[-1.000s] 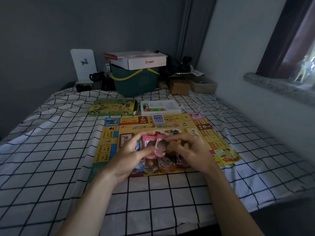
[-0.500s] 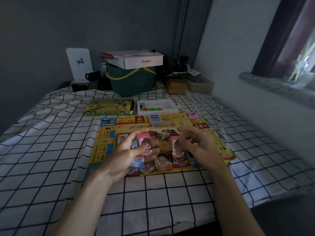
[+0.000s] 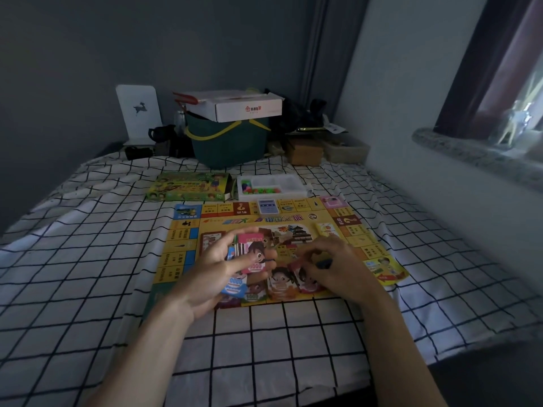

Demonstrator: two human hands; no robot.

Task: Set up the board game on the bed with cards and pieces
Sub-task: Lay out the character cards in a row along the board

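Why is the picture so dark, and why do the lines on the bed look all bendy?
Head view: the room is dim, and the only light comes from the window on the right, so the far wall stays grey. The wide lens curves the grid on the bedsheet toward the edges. The right hand looks a bit smeared, while the game board reads fairly clearly.

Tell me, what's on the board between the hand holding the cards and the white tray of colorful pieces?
In the head view, a small blue card deck lies on the game board, between the left hand and the white tray.
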